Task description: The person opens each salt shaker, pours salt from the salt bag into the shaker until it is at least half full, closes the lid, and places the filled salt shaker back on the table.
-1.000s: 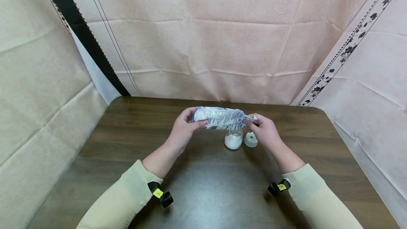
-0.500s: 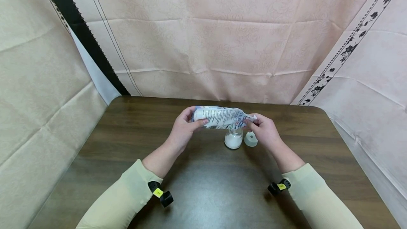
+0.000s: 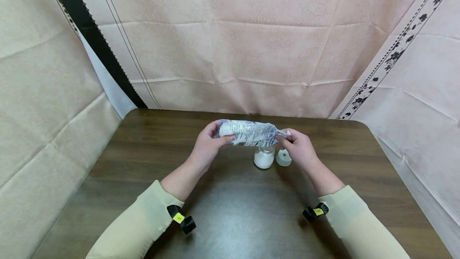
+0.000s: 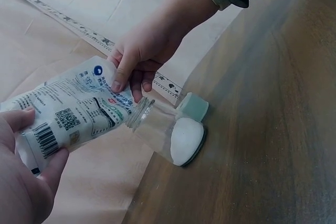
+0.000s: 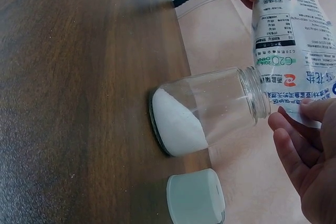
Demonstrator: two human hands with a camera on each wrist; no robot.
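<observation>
A printed plastic bag of salt (image 3: 248, 134) lies sideways above the table, held at both ends. My left hand (image 3: 210, 143) grips its full end, thumb on the near side. The other end is pinched by my right hand (image 3: 298, 145), between thumb and fingers. Right at the bag's lower edge is the mouth of a glass jar (image 5: 220, 95), which stands upright on the table. White salt (image 5: 178, 124) fills the jar's lower part and slopes up to one side. Beside the jar sits a pale green lid (image 5: 194, 198), below my right hand in the head view.
The dark wooden table (image 3: 230, 207) has rounded far corners. Pale cloth (image 3: 233, 51) hangs behind it and along both sides. A few white grains show on the wood near the jar. Each sleeve carries a black wrist camera, such as the left camera (image 3: 181, 219).
</observation>
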